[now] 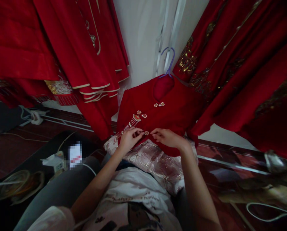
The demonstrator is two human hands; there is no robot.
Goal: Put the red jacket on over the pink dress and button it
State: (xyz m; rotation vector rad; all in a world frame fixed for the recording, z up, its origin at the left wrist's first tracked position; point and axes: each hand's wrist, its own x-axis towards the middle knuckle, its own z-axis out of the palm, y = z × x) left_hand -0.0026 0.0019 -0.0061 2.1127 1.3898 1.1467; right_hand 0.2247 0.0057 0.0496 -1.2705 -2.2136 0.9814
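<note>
A red jacket point(179, 109) on a purple hanger point(169, 65) lies spread in front of me, its lower edge over my lap. Beaded flower fasteners run down its front, and a beaded tassel ornament point(136, 118) hangs on its left side. Low on the front, my left hand point(129, 139) pinches at the left side of a beaded fastener point(146, 132). From the other side, my right hand point(169, 138) has its thumb and fingertips closed at the same fastener. The fingers hide part of it.
Red garments point(81, 48) hang on the left, and red garments with gold trim point(220, 64) hang on the right. Shiny pale fabric point(155, 160) covers my lap. To the left are a white plug adapter point(54, 161) and a clear plastic container point(12, 185). A white cable point(266, 219) loops at lower right.
</note>
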